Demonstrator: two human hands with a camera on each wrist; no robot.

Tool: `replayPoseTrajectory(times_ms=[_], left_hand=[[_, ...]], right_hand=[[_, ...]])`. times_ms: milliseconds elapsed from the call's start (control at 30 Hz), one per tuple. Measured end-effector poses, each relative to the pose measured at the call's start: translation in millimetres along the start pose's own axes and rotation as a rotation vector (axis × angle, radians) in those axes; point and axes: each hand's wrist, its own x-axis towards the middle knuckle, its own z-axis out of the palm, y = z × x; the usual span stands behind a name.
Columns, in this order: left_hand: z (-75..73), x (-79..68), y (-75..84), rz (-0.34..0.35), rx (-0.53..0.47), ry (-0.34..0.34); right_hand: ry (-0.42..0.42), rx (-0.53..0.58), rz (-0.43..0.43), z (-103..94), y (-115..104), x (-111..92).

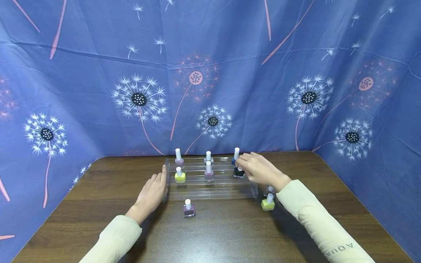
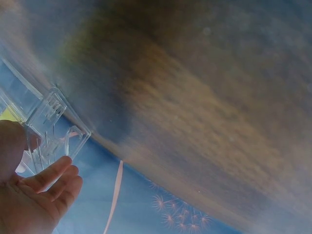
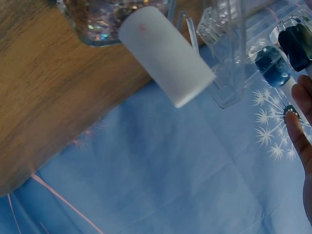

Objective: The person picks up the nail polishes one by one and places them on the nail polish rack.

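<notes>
A clear stepped rack [image 1: 210,193] stands on the wooden table with nail polish bottles on its tiers. My right hand [image 1: 260,168] pinches the white cap of a black nail polish bottle [image 1: 239,172] at the rack's right end, in front of a blue bottle [image 1: 234,160]. My left hand [image 1: 152,190] rests against the rack's left end, its fingers fairly straight in the left wrist view. On the middle tier stand a yellow bottle [image 1: 180,178] and a lilac bottle [image 1: 208,175]. Behind them are another lilac bottle [image 1: 179,162] and a glittery one [image 1: 208,160].
A purple bottle [image 1: 189,210] stands on the table before the rack. Beside my right wrist are a yellow bottle [image 1: 268,204] and a glitter bottle [image 1: 268,191], the latter partly hidden. A blue dandelion-print cloth [image 1: 250,95] hangs behind the table [image 1: 227,237].
</notes>
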Motion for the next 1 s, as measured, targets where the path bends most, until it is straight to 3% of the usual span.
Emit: replayPoseTrajectory(times_ms=[600, 1000], left_hand=[[2.0, 0.1, -0.2, 0.003, 0.004, 0.013], [0.3, -0.1, 0.1, 0.002, 0.012, -0.019]], right_hand=[[-0.027, -0.002, -0.024, 16.3, -0.7, -1.6], [-0.059, -0.023, -0.038, 20.7, -1.9, -1.4]])
